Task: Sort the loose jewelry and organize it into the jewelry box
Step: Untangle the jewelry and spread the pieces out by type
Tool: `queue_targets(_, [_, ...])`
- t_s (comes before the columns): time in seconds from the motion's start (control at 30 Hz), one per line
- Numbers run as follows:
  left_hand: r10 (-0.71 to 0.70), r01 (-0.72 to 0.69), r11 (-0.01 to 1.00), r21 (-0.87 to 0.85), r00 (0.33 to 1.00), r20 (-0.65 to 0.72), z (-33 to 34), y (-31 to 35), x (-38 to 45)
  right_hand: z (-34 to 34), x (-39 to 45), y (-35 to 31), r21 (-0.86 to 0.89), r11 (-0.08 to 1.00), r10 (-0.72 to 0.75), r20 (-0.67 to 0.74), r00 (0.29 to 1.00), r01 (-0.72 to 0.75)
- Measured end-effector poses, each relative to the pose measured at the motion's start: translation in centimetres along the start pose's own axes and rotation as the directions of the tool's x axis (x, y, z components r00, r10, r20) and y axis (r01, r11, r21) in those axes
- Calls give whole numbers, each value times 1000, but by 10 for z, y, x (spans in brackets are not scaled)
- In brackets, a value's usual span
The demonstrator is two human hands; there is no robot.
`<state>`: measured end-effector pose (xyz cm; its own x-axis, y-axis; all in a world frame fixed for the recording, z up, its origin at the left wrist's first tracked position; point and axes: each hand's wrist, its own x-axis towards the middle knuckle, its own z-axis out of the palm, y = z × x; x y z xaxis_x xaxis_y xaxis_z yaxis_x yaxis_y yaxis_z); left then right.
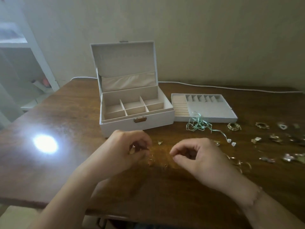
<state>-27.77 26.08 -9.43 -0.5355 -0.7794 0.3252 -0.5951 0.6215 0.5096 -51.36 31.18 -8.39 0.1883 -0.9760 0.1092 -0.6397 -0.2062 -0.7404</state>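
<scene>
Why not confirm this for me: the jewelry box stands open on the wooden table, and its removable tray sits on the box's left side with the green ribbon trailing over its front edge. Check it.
Wrong in one respect. The head view shows the removable tray on the right side of the open jewelry box, not the left. The rest holds: both stand on the wooden table, and the green ribbon trails over the tray's front edge.

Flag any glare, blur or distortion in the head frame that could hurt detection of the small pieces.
Head view: a blown-out glare patch on the table left of the jewelry box; loose jewelry at the far right edge is soft and smeared; both forearms blur toward the bottom; wide-angle bowing bends the table edge; overall dim, flat light; left hand and right hand reasonably sharp.
</scene>
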Motion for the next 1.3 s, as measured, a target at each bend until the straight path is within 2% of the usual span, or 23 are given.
queue_targets(0.1, [65,-65,995,-74,998,5,11,22,8,0,-12,4,113,992,47,3,999,-47])
queue_targets(0.27, [96,-95,989,-116,995,-1,28,50,21,-5,-26,10,11,997,-72,-153,986,74])
queue_targets(0.33, [106,-110,983,-150,994,-29,35,58,24,-11,-31,13,24,996,-79,-152,985,83])
queue_targets(0.43, [167,-177,964,-200,984,-65,46,65,29,-23,-38,20,134,990,-23,-120,992,39])
queue_targets(0.53, [238,-240,947,-214,971,-38,54,65,32,-40,-50,29,146,988,-37,-146,989,58])
queue_targets(0.7, [203,-209,976,-62,975,-90,54,42,34,-83,-83,45,213,974,-30,-228,973,80])
queue_targets(0.83, [21,-31,998,-57,984,-176,60,23,27,-97,-99,62,87,995,66,-262,963,-44])
queue_targets(0.93, [27,-24,1000,20,981,-191,69,19,25,-89,-102,66,35,994,112,-242,964,-107])
queue_targets(1.0, [64,-48,991,127,990,-126,70,16,26,-79,-99,62,35,993,117,-205,972,-113])
queue_targets(1.13, [142,-167,932,321,985,100,73,11,27,-55,-85,49,28,996,88,-148,985,-84])
queue_targets(1.3, [124,-149,930,335,988,94,75,8,26,-30,-67,46,-151,982,96,-97,991,-110])
